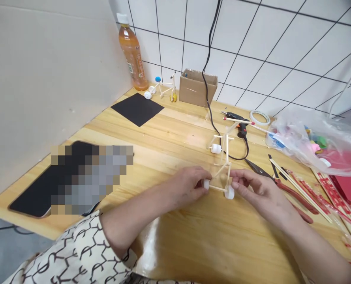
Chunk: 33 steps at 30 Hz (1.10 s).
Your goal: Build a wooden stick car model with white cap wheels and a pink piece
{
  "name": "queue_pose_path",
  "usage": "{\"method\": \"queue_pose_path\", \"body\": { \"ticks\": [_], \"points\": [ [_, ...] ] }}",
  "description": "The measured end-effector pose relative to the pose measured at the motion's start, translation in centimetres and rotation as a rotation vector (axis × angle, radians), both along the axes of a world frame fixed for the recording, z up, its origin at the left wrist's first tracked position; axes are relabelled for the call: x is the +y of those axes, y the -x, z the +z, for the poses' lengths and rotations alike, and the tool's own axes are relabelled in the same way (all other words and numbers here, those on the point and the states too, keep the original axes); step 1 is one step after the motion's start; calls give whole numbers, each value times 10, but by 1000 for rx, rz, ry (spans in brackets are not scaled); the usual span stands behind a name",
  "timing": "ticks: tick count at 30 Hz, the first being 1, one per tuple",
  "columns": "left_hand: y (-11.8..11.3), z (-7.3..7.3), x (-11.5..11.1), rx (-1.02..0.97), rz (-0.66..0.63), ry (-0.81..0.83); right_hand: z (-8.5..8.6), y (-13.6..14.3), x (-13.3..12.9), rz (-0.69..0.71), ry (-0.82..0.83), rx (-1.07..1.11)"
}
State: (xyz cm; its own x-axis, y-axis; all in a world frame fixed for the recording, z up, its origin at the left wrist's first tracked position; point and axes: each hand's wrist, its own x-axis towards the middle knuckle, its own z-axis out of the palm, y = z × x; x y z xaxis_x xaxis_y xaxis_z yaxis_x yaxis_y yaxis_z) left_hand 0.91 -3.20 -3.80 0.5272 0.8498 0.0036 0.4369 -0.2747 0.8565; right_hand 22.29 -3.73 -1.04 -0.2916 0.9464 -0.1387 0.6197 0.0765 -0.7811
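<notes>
A small model tricycle (228, 148) made of thin wooden sticks stands on the table in front of me, with white bottle caps for wheels. Its handlebar is a stick with red tips (239, 120). My left hand (190, 183) pinches the near left wheel (206, 184) between thumb and fingers. At the near right wheel (229, 192) is my right hand (252, 189), its thumb and fingers closed around the wheel's edge and the upright stick there. The front wheel (216, 148) points away from me, clear of both hands.
Behind the model lie a glue gun (237, 122) with its black cord and a tape roll (259, 117). Red-handled pliers (293, 193), wooden sticks (299, 187) and a plastic bag (299, 138) are at right. Farther back stand another stick tricycle (163, 88), a cardboard box (196, 88) and a bottle (132, 55).
</notes>
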Motion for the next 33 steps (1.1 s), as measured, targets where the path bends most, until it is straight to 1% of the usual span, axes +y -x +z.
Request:
{"method": "queue_pose_path", "body": {
  "ticks": [3, 8, 12, 22, 28, 33],
  "points": [
    [0, 0, 0, 22, -5, -27, -4, 8, 3, 47, -1, -22],
    [1, -2, 0, 13, -17, -60, -9, 8, 2, 18, 0, -18],
    [1, -2, 0, 9, -11, -62, -11, 7, 2, 25, 23, -16],
    [1, -3, 1, 25, -10, -73, -10, 7, 2, 11, 32, 0],
    [1, -3, 1, 13, -15, -61, -9, 7, 3, 68, 60, -11],
    [0, -3, 1, 18, -7, -60, -8, 8, 3, 71, 55, -42]
  ]
}}
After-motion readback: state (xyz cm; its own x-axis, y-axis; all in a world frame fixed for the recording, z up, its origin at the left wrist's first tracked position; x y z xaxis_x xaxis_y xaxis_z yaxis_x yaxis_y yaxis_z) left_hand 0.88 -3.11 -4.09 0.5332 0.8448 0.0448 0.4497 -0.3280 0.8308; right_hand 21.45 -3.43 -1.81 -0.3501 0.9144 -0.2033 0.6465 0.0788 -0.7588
